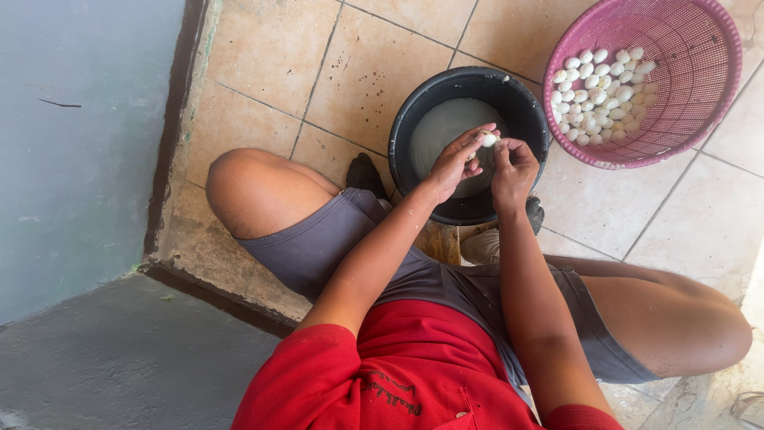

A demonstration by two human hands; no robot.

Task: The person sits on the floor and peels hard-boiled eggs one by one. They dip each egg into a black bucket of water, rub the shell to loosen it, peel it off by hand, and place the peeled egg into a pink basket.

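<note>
Crouched over a black basin of cloudy water, a person pinches one small white egg between both hands. Left hand curls its fingers closed around the egg from one side; right hand grips it with thumb and fingertips from the other. Just beyond the right hand, a pink basket holds many white eggs.

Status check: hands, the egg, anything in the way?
Left hand and right hand both pinch one small white peeled egg above the round black water basin. Nothing blocking.
</note>
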